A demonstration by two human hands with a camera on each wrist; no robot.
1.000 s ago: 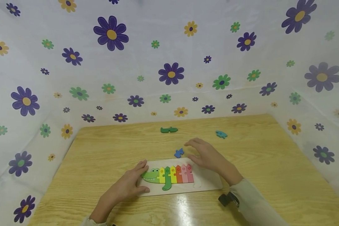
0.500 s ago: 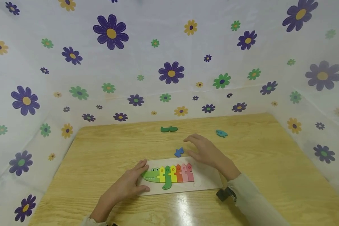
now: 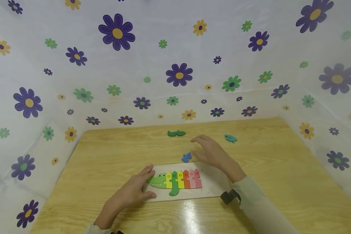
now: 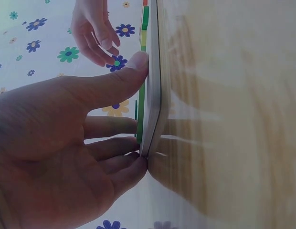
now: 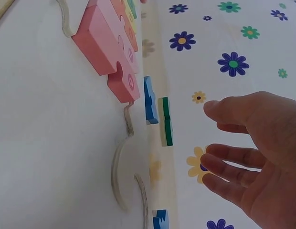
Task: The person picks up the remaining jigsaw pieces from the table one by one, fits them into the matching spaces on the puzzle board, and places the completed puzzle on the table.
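A pale wooden puzzle board [image 3: 213, 182] lies near the table's middle, bearing a crocodile puzzle [image 3: 175, 180] with a green head and coloured body pieces. My left hand [image 3: 134, 187] holds the board's left end, thumb at the near edge and fingers around the far corner. My right hand [image 3: 213, 154] hovers over the board's far right part with nothing in it, fingers loosely bent and thumb apart from them. Just left of its fingertips, a blue puzzle piece [image 3: 186, 157] lies behind the board. In the right wrist view, curved grooves [image 5: 120, 171] mark the bare board beside the pink pieces [image 5: 107, 45].
Farther back on the wood-patterned table [image 3: 111, 156] lie a dark green puzzle piece [image 3: 176, 133] and, to its right, a teal piece [image 3: 230, 138]. A white flower-printed cloth [image 3: 152, 58] surrounds the table's back and sides.
My right hand has drifted slightly away from me, farther back over the board. The left hand stays at the board's left end, and the loose pieces lie as before.
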